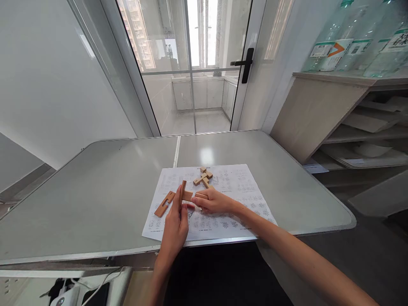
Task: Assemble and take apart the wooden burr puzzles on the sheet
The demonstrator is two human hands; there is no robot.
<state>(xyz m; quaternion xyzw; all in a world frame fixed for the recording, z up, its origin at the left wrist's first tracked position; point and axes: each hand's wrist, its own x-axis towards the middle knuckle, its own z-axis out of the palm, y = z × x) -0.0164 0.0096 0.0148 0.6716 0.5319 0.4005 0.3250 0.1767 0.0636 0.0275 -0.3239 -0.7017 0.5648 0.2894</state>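
Observation:
My left hand (176, 223) is closed on a flat brown wooden puzzle piece (182, 190), held on edge above a printed sheet. Between my hands a lighter wooden block (188, 196) meets that piece's right side; I cannot tell whether it passes into it. My right hand (213, 202) has its fingers curled round a pale wooden puzzle piece (202, 195), mostly hidden by them. Left of my left hand lies a notched brown wooden piece (164, 205). Beyond my right hand several pale wooden pieces (203, 176) sit in a loose cluster. Something small and red (190, 206) shows below the block.
The white sheet (236, 174), printed with small diagrams, lies on the grey table (79, 191) near its front edge. A shelf unit (314, 102) with bottles (331, 49) on top stands at the right. Behind the table is a glazed door (207, 97).

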